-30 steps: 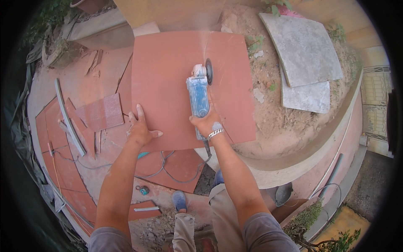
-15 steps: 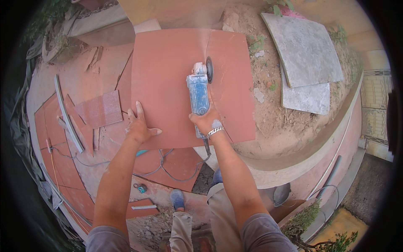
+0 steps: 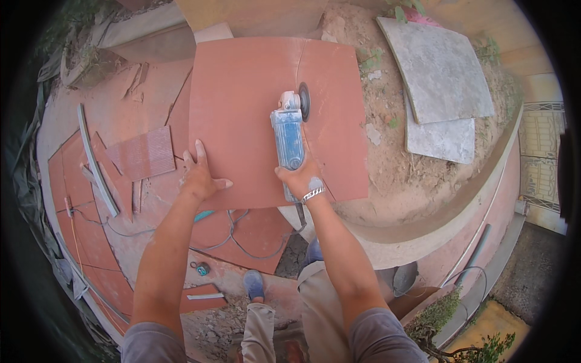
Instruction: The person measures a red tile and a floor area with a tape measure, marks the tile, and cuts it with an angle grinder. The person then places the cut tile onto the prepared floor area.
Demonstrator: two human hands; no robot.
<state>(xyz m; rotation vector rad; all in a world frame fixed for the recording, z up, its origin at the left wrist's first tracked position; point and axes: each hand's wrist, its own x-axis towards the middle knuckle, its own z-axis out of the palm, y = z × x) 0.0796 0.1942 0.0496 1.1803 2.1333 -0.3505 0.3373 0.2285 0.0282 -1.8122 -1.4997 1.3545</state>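
Observation:
A blue angle grinder, coated in pale dust, lies along a large red tile. My right hand is wrapped round its rear body, a chain bracelet at the wrist. The dark cutting disc stands on edge at the tool's right side, in line with a thin, slightly curved line that runs over the tile. Whether the disc is spinning I cannot tell. My left hand rests on the tile's near left part with fingers spread, holding nothing. From the grinder's rear end, a cord drops below the tile.
Two grey slabs lie on soil at the right, behind a curved low wall. At left are a ribbed tile piece and a metal strip. A tape measure sits near my foot, and cord loops over another red tile.
The grinder has slid slightly toward me along the line on the tile. Dust beyond the disc looks thinner. My left hand stays at the tile's edge.

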